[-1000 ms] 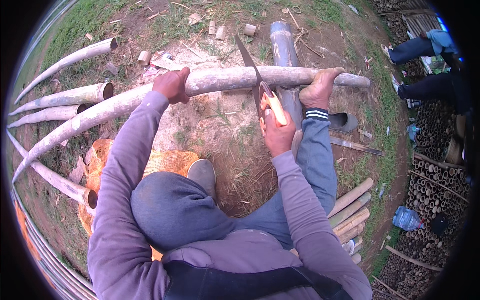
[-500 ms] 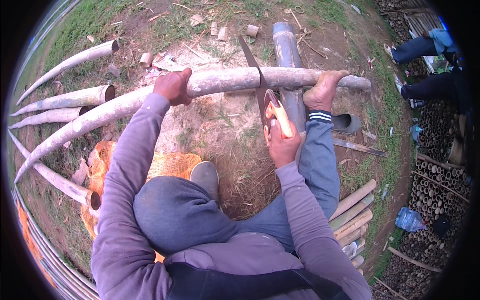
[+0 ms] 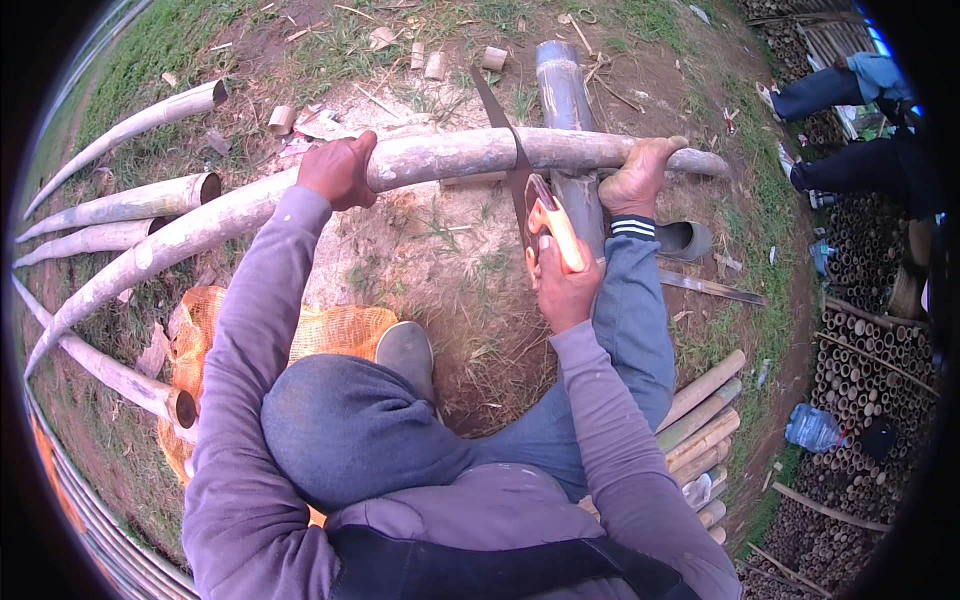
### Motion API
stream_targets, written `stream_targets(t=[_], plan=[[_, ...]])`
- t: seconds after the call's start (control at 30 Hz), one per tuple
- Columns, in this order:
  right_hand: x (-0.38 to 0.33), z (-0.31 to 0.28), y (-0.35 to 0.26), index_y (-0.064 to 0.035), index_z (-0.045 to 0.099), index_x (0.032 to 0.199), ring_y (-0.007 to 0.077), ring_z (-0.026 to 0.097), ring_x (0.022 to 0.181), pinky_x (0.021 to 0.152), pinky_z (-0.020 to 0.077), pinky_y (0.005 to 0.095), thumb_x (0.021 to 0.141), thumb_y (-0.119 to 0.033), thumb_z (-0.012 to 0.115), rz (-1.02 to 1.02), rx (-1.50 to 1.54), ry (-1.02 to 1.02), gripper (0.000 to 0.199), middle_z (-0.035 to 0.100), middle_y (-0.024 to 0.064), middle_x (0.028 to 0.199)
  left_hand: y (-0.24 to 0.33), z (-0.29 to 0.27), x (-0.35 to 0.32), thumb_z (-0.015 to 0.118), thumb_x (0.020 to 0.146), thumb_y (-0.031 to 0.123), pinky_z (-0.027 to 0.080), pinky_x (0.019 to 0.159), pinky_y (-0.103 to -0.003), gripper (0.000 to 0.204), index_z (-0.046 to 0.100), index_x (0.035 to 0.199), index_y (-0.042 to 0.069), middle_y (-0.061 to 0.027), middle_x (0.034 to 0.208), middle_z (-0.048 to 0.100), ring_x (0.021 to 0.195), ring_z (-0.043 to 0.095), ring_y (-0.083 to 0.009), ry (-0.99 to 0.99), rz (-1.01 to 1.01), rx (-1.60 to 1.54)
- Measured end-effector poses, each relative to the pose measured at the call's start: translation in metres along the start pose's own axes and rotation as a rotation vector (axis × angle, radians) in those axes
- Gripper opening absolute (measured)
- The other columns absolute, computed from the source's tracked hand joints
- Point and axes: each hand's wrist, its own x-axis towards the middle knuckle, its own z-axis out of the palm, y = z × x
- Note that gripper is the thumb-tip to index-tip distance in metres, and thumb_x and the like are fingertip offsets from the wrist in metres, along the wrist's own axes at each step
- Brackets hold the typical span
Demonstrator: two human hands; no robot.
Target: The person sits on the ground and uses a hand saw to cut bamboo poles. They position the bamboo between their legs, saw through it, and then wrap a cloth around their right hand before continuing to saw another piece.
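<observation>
The left hand (image 3: 338, 172) grasps one pole (image 3: 440, 158), which stretches from nine to two o'clock. The right hand (image 3: 568, 285) grips one saw (image 3: 521, 190), its blade touching the pole near twelve. One bare foot (image 3: 638, 182) rests on the pole, near two. One log (image 3: 564, 95) lies beneath, at one; four other poles (image 3: 120, 207) lie between eight and ten.

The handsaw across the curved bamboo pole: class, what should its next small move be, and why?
Probably a short, steady pull back: the right grip holds the handsaw, whose blade reaches beyond the bamboo pole, while the left grip clasps it and a bare foot rests on it.
</observation>
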Motion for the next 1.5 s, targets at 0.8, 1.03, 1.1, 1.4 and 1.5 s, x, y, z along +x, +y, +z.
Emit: stream_targets(t=[0.8, 1.03, 1.1, 1.4, 1.5], plan=[[-0.076, -0.034, 0.003, 0.0032, 0.062, 0.115, 0.0075, 0.058, 0.053, 0.047, 0.0484, 0.0241, 0.106, -0.007, 0.068, 0.002, 0.003, -0.079, 0.015, 0.065, 0.0043, 0.073, -0.005, -0.013, -0.019, 0.095, 0.067, 0.032, 0.057, 0.090, -0.053, 0.068, 0.057, 0.119, 0.012, -0.0147, 0.109, 0.076, 0.106, 0.074, -0.0369, -0.032, -0.113, 0.023], [0.040, 0.027, 0.049, -0.0009, 0.066, 0.108, 0.0052, 0.056, 0.055, 0.048, 0.0451, 0.0244, 0.105, -0.010, 0.072, -0.016, -0.120, -0.057, 0.011, 0.067, 0.0001, 0.075, 0.007, -0.010, -0.011, 0.096, 0.068, 0.035, 0.057, 0.090, -0.052, 0.067, 0.057, 0.117, 0.012, -0.0130, 0.111, 0.076, 0.108, 0.074, -0.0372, 0.004, -0.064, 0.056], [0.005, 0.024, 0.064, -0.0014, 0.066, 0.108, 0.0059, 0.058, 0.059, 0.052, 0.0472, 0.0254, 0.104, -0.010, 0.072, 0.011, -0.067, -0.070, 0.011, 0.067, -0.0007, 0.076, -0.006, -0.011, -0.028, 0.095, 0.068, 0.035, 0.057, 0.089, -0.052, 0.066, 0.057, 0.116, 0.011, -0.0144, 0.109, 0.076, 0.106, 0.074, -0.0387, 0.020, -0.090, 0.029], [-0.126, -0.030, 0.056, 0.0004, 0.064, 0.125, 0.0417, 0.070, 0.103, 0.090, 0.0571, 0.0511, 0.091, -0.035, 0.084, -0.013, -0.781, -0.519, 0.053, 0.066, 0.0233, 0.122, 0.004, -0.009, -0.023, 0.096, 0.066, 0.039, 0.056, 0.095, -0.052, 0.092, 0.051, 0.142, 0.014, -0.0181, 0.124, 0.072, 0.115, 0.070, -0.0421, -0.002, -0.068, 0.016], [-0.105, -0.036, 0.064, 0.0013, 0.063, 0.129, 0.0408, 0.069, 0.106, 0.093, 0.0564, 0.0503, 0.092, -0.037, 0.083, -0.082, -0.719, -0.423, 0.057, 0.063, 0.0235, 0.124, 0.004, -0.002, -0.025, 0.096, 0.067, 0.041, 0.052, 0.098, -0.058, 0.090, 0.050, 0.140, 0.016, -0.0178, 0.122, 0.072, 0.119, 0.069, -0.0419, 0.121, -0.031, 0.005]])
